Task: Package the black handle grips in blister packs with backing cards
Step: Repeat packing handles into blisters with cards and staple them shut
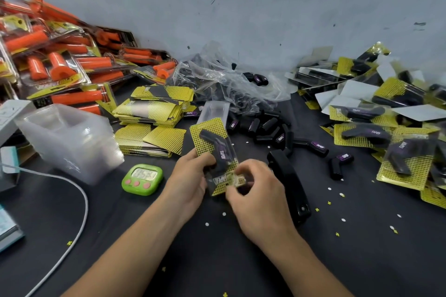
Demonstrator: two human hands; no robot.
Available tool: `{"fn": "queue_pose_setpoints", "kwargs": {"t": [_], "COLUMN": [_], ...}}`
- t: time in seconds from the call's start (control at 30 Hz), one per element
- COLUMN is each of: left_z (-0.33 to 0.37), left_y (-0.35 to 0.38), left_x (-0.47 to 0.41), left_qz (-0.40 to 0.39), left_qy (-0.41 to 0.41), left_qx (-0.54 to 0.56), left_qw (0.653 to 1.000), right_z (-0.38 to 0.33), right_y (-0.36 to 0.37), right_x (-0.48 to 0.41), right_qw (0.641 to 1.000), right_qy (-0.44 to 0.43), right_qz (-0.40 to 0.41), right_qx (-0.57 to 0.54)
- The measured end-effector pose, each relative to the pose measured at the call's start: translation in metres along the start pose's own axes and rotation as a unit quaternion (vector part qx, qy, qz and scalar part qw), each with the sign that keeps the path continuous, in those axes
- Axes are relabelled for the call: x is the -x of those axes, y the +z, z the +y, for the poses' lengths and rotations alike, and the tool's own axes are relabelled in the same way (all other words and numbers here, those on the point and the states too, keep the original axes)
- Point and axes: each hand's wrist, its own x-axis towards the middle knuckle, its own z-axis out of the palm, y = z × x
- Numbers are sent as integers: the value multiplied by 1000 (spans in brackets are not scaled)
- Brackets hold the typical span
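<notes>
At the centre of the table I hold a blister pack with a yellow dotted backing card and a black handle grip inside. My left hand grips its left edge. My right hand pinches the pack's near end, fingers curled. Loose black handle grips lie in a heap just beyond, by a crumpled clear bag. Stacks of yellow backing cards sit to the left. A stack of empty clear blisters stands further left. Finished packs pile up at the right.
A black stapler lies right of my right hand. A green timer sits left of my left hand. Orange grip packs are heaped at the back left. A white cable curves across the near left. Small paper punch-outs dot the black tabletop.
</notes>
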Motion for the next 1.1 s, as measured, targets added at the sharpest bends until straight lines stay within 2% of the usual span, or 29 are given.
{"fn": "queue_pose_setpoints", "kwargs": {"t": [0.03, 0.1, 0.2, 0.27, 0.33, 0.4, 0.47, 0.53, 0.57, 0.63, 0.7, 0.73, 0.87, 0.93, 1.0, 1.1], "left_z": [3, 5, 5, 5, 7, 8, 7, 5, 4, 3, 3, 4, 7, 10, 13, 19], "left_y": [-1, -3, -4, -4, -5, -8, -10, -10, -9, -7, -6, -5, -5, -8, -13, -16], "left_x": [-1, -3, -1, -1, -3, -4, -6, -6, -6, -6, -7, -7, -4, -5, -8, -7], "left_qz": [-20, -70, -125, -127, -121, -101, -66, -45, -44, -44, -36, -27, -13, 9, 16, -20], "left_qy": [-14, -39, -46, -36, -24, -6, 14, 27, 32, 43, 57, 58, 42, 32, 24, 14], "left_qx": [32, 64, 71, 77, 86, 85, 53, 18, 3, -30, -59, -65, -24, 41, 111, 153], "left_qw": [999, 995, 989, 988, 989, 991, 996, 998, 999, 998, 996, 996, 999, 999, 993, 988], "right_z": [-2, -3, -4, -5, -4, -5, -2, 6, 13, 27, 33, 32, 19, 14, 11, 10], "right_y": [-1, -1, -2, -4, -6, -11, -24, -41, -49, -58, -62, -62, -53, -45, -37, -41], "right_x": [-1, -2, -3, -4, -3, -2, -7, -18, -24, -32, -31, -28, -20, -15, -10, -9], "right_qw": [999, 987, 969, 976, 993, 998, 980, 962, 963, 972, 978, 978, 973, 963, 955, 966], "right_qy": [39, 104, 132, 114, 63, -11, -59, -22, 17, 108, 153, 154, 149, 146, 98, 68], "right_qz": [16, -8, -47, -51, -31, 56, 183, 259, 247, 122, -28, -72, -130, -148, -139, -155], "right_qx": [-33, -125, -204, -180, -90, 7, 48, 80, 107, 171, 140, 121, 116, 174, 244, 196]}}
